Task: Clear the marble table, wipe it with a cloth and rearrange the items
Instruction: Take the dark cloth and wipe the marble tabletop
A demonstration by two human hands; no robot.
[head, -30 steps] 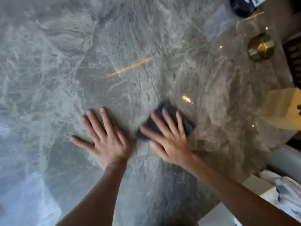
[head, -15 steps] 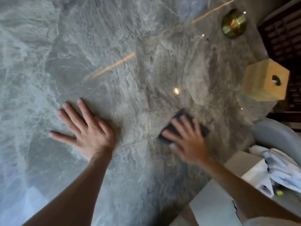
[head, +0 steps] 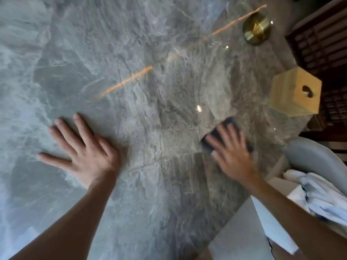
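Observation:
The grey marble table (head: 131, 53) fills most of the view. My left hand (head: 84, 151) lies flat on it at the left, fingers spread, holding nothing. My right hand (head: 232, 154) presses flat on a dark folded cloth (head: 228, 124) near the table's right edge; the cloth shows past my fingertips and the rest is hidden under my palm. The right hand is blurred. A wooden cube tissue box (head: 294, 94) stands on the table just beyond and right of the cloth. A round brass object (head: 257, 28) sits at the far right.
A grey chair back (head: 315, 156) stands right of the table edge, with white crumpled items (head: 323, 196) on the seat. A white box (head: 242, 235) lies below the table's near right edge. Dark wooden furniture (head: 323, 40) stands at the far right.
My right hand has slid the cloth to the right across the marble, toward the tissue box. My left hand stays flat on the table. The view has shifted right.

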